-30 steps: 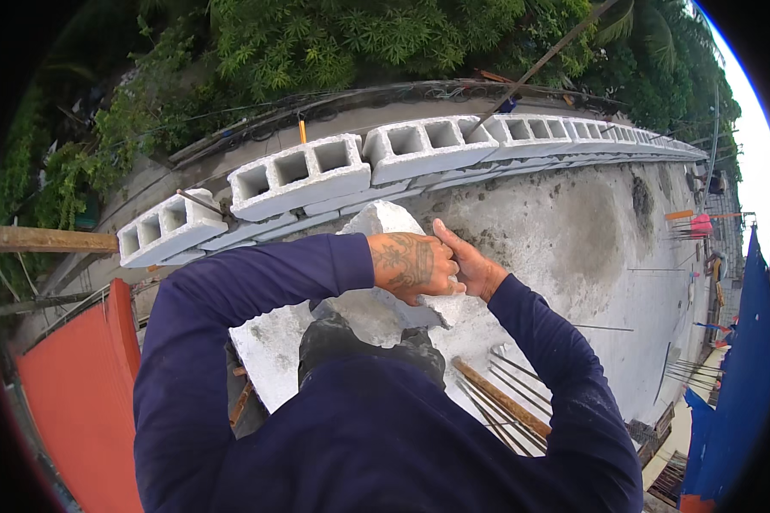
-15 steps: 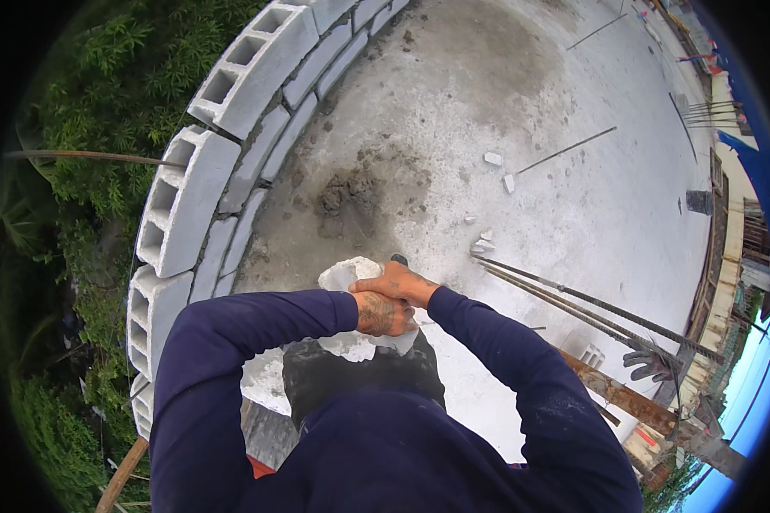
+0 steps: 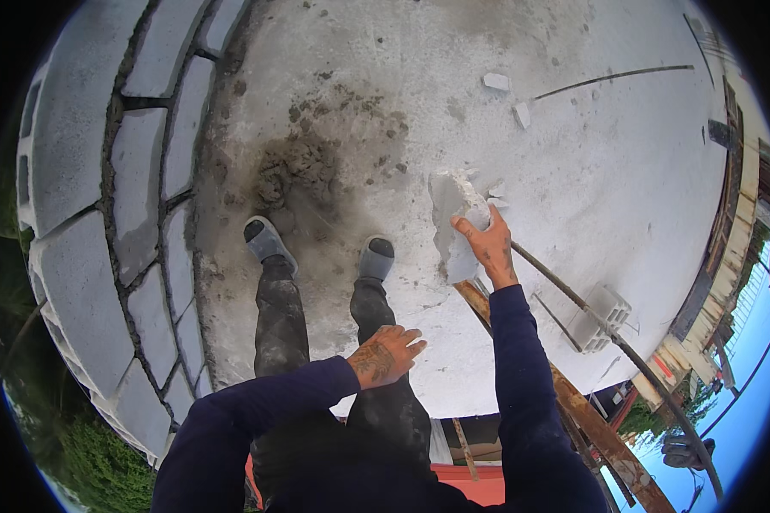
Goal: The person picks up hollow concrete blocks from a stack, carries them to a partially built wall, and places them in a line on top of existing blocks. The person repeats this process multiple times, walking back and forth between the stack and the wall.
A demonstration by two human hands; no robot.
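My right hand (image 3: 486,246) grips a broken piece of concrete block (image 3: 453,218) by its near right edge, the thumb lying across its face. The piece is light grey with a jagged, pale broken rim, and it is held out to the right of my feet. Hanging loosely before my right knee, my left hand (image 3: 387,353) is empty, its fingers a little apart. A heap of wet mortar (image 3: 298,175) sits on the concrete floor beyond my feet.
A block wall (image 3: 145,188) with mortar joints curves along the left, trees beyond it. Small broken chunks (image 3: 496,81) and a thin rod (image 3: 616,79) lie ahead. To the right are a hollow block (image 3: 603,316), a long rebar (image 3: 607,329) and a rusty steel beam (image 3: 603,432).
My hands were together at the broken piece near my body. They have parted: the right has carried the piece out to the right, and the left has come away empty. My view has shifted too.
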